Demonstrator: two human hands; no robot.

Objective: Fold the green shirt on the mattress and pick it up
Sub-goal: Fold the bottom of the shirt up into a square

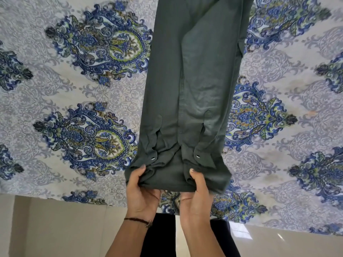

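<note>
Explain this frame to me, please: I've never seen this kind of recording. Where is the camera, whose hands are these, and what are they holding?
There is no machine here. A person wears a wide-angle camera on the head, looking forward and down, so you see their own two bare hands from above. This is the only view.

The surface is a mattress covered with a patterned blue and grey sheet; pale floor shows below its edge.

On it lies a green shirt, already folded lengthwise into a long narrow strip, with both cuffs lying near the person. The left hand and right hand each grip the near end of the shirt, thumbs on top. The left wrist has a thin dark band.
</note>
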